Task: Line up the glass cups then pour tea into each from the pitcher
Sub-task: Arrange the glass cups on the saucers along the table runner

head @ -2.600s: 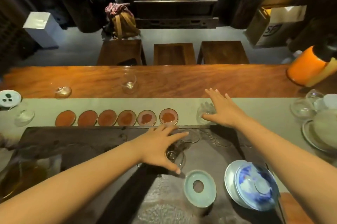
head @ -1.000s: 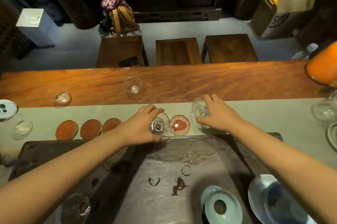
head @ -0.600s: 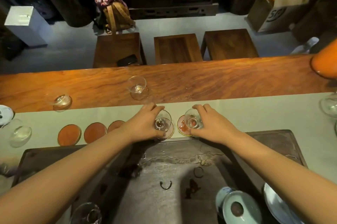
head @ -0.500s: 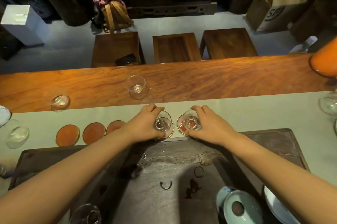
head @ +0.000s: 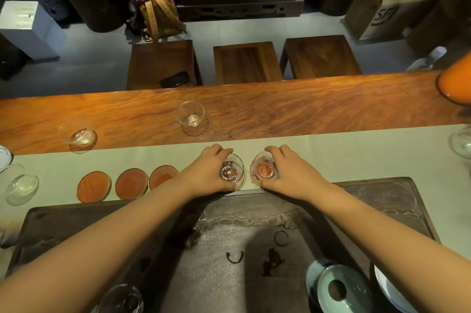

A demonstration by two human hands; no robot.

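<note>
Two glass cups sat side by side on round coasters on the pale runner (head: 356, 157), both looking empty. The left hand (head: 207, 172) curled its fingers around the left glass cup (head: 230, 172); the right hand (head: 285, 175) gripped the right glass cup (head: 265, 170) likewise. Both forearms reached across the dark tea tray (head: 382, 198).

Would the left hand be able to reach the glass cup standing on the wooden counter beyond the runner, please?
Probably yes: that glass cup stands just beyond the left hand with nothing between them, but the hand's grip is on another glass cup, so it must let go first.
</note>
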